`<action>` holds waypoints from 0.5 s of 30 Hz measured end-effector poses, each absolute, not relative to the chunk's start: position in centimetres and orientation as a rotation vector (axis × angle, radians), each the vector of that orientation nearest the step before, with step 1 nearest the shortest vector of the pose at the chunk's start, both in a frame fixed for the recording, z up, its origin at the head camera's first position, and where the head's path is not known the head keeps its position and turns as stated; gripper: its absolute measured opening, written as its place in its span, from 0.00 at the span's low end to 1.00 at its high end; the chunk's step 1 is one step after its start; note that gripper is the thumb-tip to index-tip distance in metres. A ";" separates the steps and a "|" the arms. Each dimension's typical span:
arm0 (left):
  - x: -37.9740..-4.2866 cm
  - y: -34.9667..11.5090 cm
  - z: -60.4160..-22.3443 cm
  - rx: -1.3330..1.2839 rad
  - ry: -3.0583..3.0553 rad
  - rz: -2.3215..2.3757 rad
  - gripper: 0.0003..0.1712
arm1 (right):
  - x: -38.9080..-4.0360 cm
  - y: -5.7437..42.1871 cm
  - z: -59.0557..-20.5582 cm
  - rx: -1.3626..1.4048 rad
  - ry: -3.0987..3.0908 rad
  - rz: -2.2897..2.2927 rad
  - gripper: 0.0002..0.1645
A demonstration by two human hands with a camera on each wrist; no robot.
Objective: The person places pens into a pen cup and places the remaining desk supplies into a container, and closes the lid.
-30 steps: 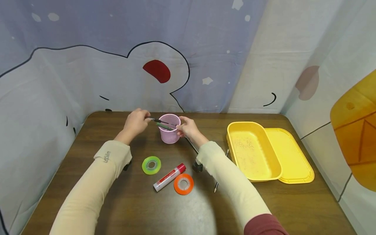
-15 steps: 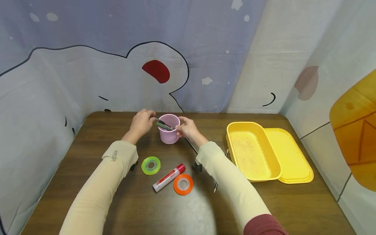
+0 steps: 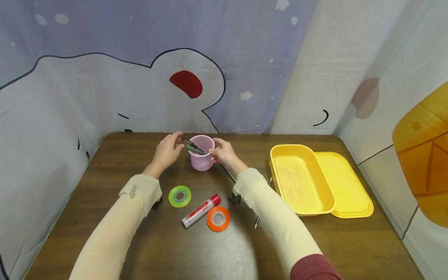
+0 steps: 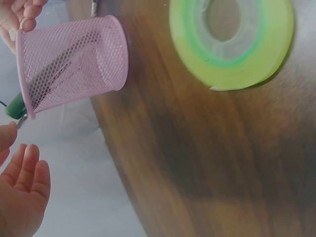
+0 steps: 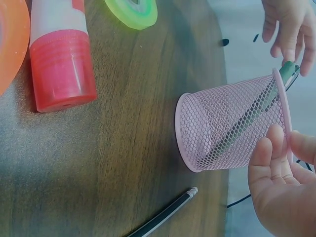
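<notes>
A pink mesh pen cup (image 3: 202, 162) stands upright near the table's back edge. My right hand (image 3: 226, 155) pinches its rim between thumb and fingers; the right wrist view shows that grip on the cup (image 5: 237, 123). Inside lean a green marker (image 3: 194, 150) and a dark pen (image 3: 190, 143), both tilted left with their upper ends above the rim. My left hand (image 3: 166, 151) is just left of these ends, its fingers loosely extended. In the left wrist view the left thumb is close to the pen's clip; whether it touches is unclear.
Nearer on the table lie a green tape roll (image 3: 172, 201), a glue stick (image 3: 201, 211) and an orange tape roll (image 3: 210, 220). A dark pencil (image 3: 227, 172) and another thin stick (image 3: 257, 223) lie by my right arm. A yellow box (image 3: 304, 190) overlaps its lid (image 3: 346, 186) at right.
My left hand moved right to the cup with the dark pen, then let go of it; the pen now leans inside. My right hand has stayed on the rim.
</notes>
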State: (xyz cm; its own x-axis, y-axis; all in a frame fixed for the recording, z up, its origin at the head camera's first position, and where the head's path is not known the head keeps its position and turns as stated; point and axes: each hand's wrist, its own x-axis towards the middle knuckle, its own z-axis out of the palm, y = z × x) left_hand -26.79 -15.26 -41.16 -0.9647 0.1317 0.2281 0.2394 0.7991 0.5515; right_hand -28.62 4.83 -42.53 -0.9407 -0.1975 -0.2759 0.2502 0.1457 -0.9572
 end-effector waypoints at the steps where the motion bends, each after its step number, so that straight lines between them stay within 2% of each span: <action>1: -26.7 -15.3 -41.4 -0.284 -2.808 -0.916 0.24 | -28.6 4.8 -42.5 0.050 2.096 -1.851 0.31; 15: -24.7 -14.3 -44.2 -0.139 -2.709 -1.208 0.31 | -28.5 4.7 -42.5 0.055 2.102 -1.849 0.30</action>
